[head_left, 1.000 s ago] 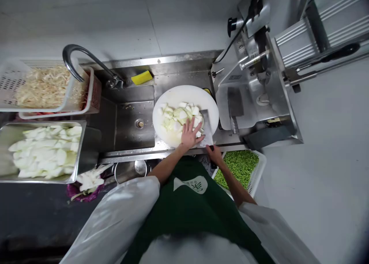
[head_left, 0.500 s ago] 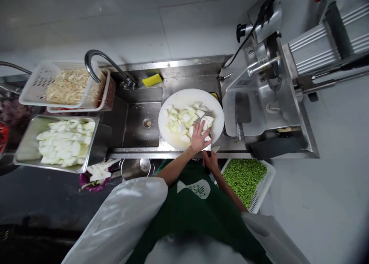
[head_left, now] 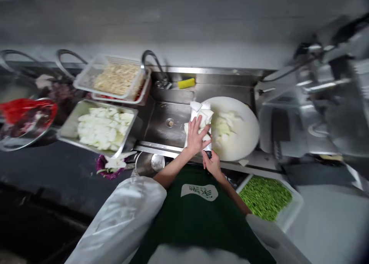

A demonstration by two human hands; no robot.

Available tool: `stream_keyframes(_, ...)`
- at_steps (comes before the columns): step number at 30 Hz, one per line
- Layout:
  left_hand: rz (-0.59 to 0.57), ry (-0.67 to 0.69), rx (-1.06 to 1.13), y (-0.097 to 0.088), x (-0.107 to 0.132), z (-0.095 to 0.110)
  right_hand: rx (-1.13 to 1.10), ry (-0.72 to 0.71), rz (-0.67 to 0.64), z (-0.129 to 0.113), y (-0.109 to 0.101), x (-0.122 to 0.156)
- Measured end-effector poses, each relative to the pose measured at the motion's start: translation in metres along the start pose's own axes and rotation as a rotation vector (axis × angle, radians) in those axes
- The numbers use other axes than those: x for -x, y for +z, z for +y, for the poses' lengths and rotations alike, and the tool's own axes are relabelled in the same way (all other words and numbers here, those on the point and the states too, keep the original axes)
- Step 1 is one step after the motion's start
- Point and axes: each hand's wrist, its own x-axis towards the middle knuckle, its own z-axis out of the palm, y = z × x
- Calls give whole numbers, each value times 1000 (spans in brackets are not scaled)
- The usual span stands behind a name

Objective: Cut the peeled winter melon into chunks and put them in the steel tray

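Observation:
My right hand (head_left: 212, 163) grips the black handle of a cleaver (head_left: 208, 144) whose flat blade carries a heap of pale cut vegetable pieces (head_left: 201, 114). My left hand (head_left: 196, 137) lies flat on that heap, fingers spread, pressing the pieces against the blade. The load hangs at the left rim of the round white cutting board (head_left: 242, 141), over the edge of the steel sink (head_left: 167, 121). More cut pieces (head_left: 225, 125) remain on the board. A steel tray (head_left: 69, 131) holding the same pale pieces stands to the left of the sink.
A white basket of bean sprouts (head_left: 117, 79) sits behind the steel tray, by the tap (head_left: 151, 62). A bowl with red contents (head_left: 25, 116) is at far left. A yellow sponge (head_left: 186, 83) lies behind the sink. A slicing machine (head_left: 311, 110) stands right; a basket of green beans (head_left: 266, 196) is low right.
The pieces were gathered on the cleaver blade on the board; now both hands have lifted the loaded blade leftward to the board's left rim. The camera has swung left, blurring the picture.

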Motion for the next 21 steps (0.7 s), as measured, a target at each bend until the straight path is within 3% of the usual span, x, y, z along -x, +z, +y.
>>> stream_keyframes(3, 118, -155, -100, -55, 23, -93, 79, -63, -180, -29, 87, -27)
stream_keyframes(7, 339, -398, -155, -118, 73, -228, 159, -115, -452, -71, 226, -55)
stream_keyframes(10, 501, -595, -110, -146, 112, -319, 271, -118, -599, -95, 314, -69)
stream_keyframes(12, 537, -715, -51, -156, 133, -370, 367, -86, -607, -103, 348, -75)
stream_keyframes(14, 451, -801, -9, -164, 152, -412, 412, -42, -554, -105, 356, -78)
stream_keyframes(16, 281, -839, 0, -171, 167, -442, 385, -12, -495, -101, 335, -76)
stream_keyframes(18, 166, -844, -20, -176, 178, -457, 302, -5, -457, -95, 291, -70)
stream_keyframes(19, 175, -842, -35, -177, 180, -459, 246, -18, -421, -92, 263, -66)
stream_keyframes(21, 300, -800, -48, -174, 175, -452, 201, -84, -296, -88, 203, -55)
